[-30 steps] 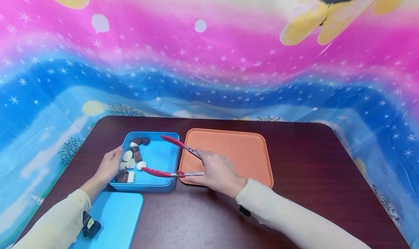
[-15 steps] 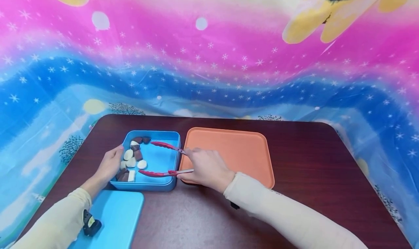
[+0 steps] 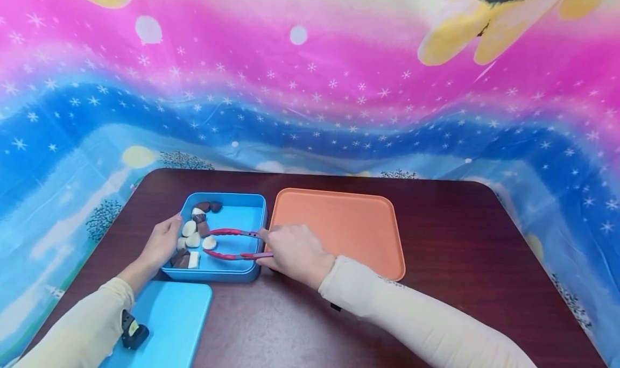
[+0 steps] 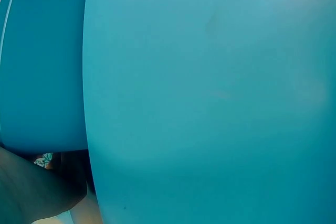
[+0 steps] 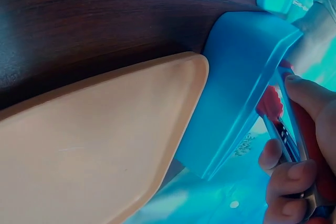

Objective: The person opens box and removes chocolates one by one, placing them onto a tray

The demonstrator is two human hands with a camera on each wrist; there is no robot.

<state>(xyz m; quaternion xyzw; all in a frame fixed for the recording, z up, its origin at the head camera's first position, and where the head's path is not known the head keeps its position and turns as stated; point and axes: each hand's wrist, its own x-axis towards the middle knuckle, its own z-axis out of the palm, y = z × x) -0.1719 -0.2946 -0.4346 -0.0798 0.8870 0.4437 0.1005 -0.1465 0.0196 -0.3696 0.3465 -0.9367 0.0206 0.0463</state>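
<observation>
My left hand [image 3: 162, 244] holds the left wall of a blue box [image 3: 218, 276], fingertips at the rim. Along the box's left side lie several white and dark brown chocolate-like pieces [image 3: 192, 241]. My right hand [image 3: 297, 254] grips red-tipped tongs [image 3: 230, 256] from the right, fingers and thumb round the handles, also in the right wrist view [image 5: 302, 129]. The tongs' tips stand apart inside the box, on either side of a small white round piece [image 3: 209, 242]. In the left wrist view, a finger [image 4: 37, 187] shows beside the box wall [image 4: 47, 77].
An orange tray [image 3: 344, 217] sits just right of the box, partly under my right hand. A blue lid [image 3: 169, 319] lies in front of the box beneath my left forearm. The dark wooden table [image 3: 450, 233] extends right; a patterned cloth [image 3: 310, 99] hangs behind it.
My right hand has moved left and the tongs have come down into the box, their tips closing in around the small white piece. My left hand stays on the box wall.
</observation>
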